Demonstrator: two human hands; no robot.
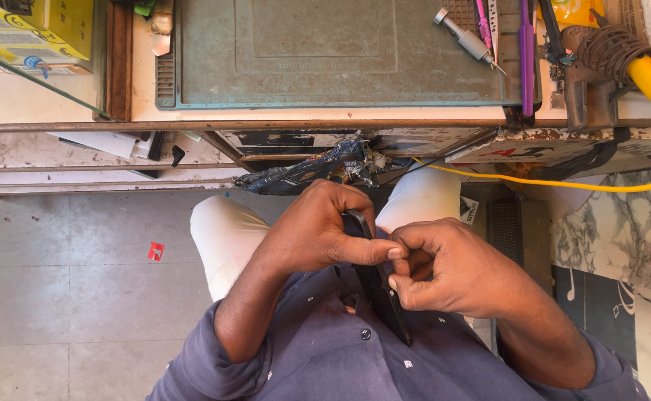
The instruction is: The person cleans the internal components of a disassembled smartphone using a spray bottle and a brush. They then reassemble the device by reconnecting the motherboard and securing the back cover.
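While both hands are bunched up close over the lap, the thin dark flat piece [379,286] sits right btwn them, held edge-on to the camera, prob so the person can work along its rim w/ fingertips. Left hand [318,230] is curled tight round the upper end, thumb pressed flat along the side, fingers wrapped over the top. Right hand [444,271] is closed too, thumb and forefinger pinching at the same edge, touching the left thumb tip. Lower end of the piece points down toward the blue shirt [325,349], can't tell exactly what it is, too dark and mostly covered.

Held low near the body rather than up on the bench, looks like that gives steadier control imo. Green mat [318,52] on the workbench [58,111] sits bare in the middle, w/ a screwdriver [466,38] and purple tools [527,52] parked at its right edge, yellow cable [563,182] hanging below. Well apart from the hands.
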